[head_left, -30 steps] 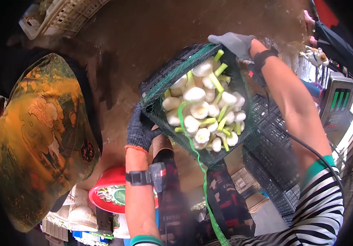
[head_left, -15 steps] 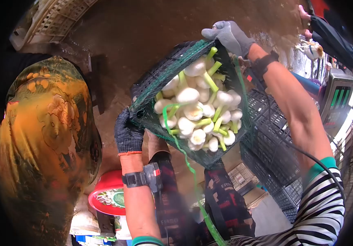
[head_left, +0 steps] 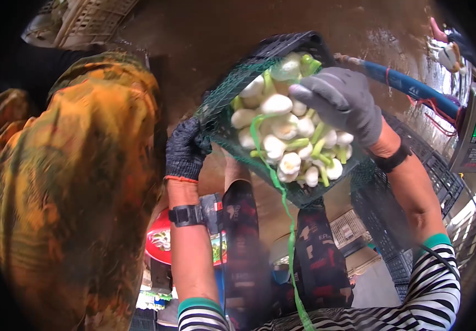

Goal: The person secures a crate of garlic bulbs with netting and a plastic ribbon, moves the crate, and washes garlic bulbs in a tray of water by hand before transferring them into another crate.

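Observation:
A black plastic crate (head_left: 299,39) lined with green mesh netting (head_left: 228,98) is full of white garlic bulbs (head_left: 276,103) with short green stems. My left hand (head_left: 185,148), in a dark knitted glove, is closed on the crate's left corner and netting. Over the upper right of the garlic is my right hand (head_left: 340,102) in a grey glove, slightly blurred. Its visible fingers reach across the bulbs, with nothing seen in them; some fingertips are hidden. A green plastic ribbon (head_left: 289,220) runs from the garlic down towards my body.
A person in orange patterned clothing (head_left: 78,182) is close on my left. Stacked black crates (head_left: 428,160) and a digital scale (head_left: 472,135) are on the right, near a blue pole (head_left: 409,83). A red basin (head_left: 158,223) sits below my left arm.
My right hand has left the crate's top right corner and come down over the garlic. The left hand keeps its hold, and the crate sits slightly further right in view.

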